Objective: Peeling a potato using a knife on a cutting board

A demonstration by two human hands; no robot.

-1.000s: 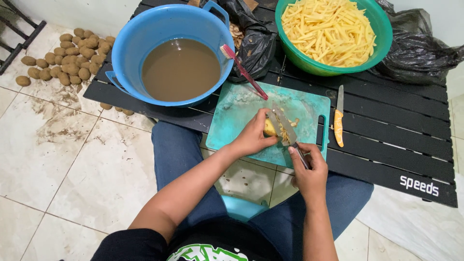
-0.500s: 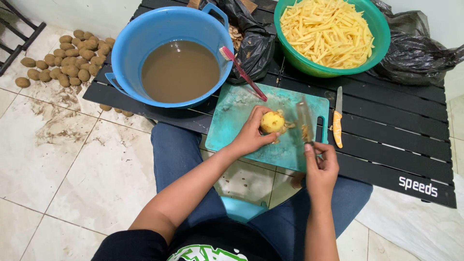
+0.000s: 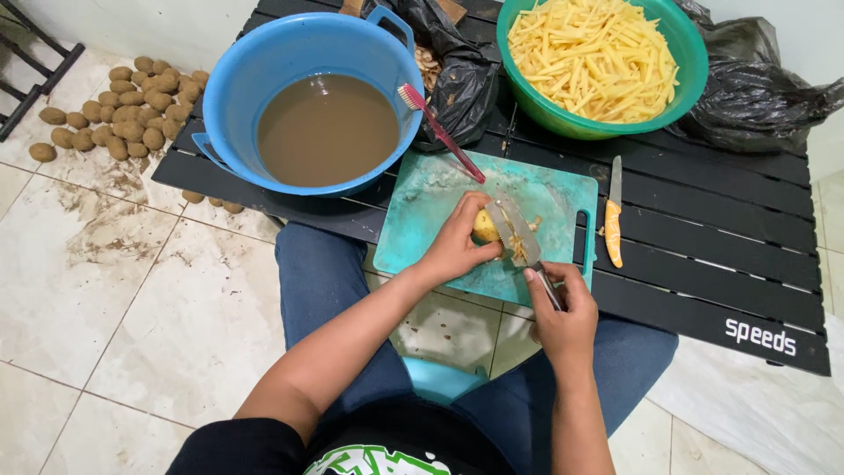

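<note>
A small peeled potato (image 3: 484, 225), pale yellow and rounded, is seen pressed down on the teal cutting board (image 3: 422, 207), with most of its near side covered by the fingers (image 3: 464, 211) of the left hand (image 3: 457, 246); only its upper right part is exposed. A steel-bladed knife (image 3: 517, 230) is laid against the potato's right side, its blade slanted from upper left to lower right, touching the potato just beside the left fingertips. The handle is enclosed by the right hand (image 3: 561, 312), so its colour cannot be told. A few thin yellow slivers (image 3: 526, 246) are seen beneath the blade, between the two hands.
</note>
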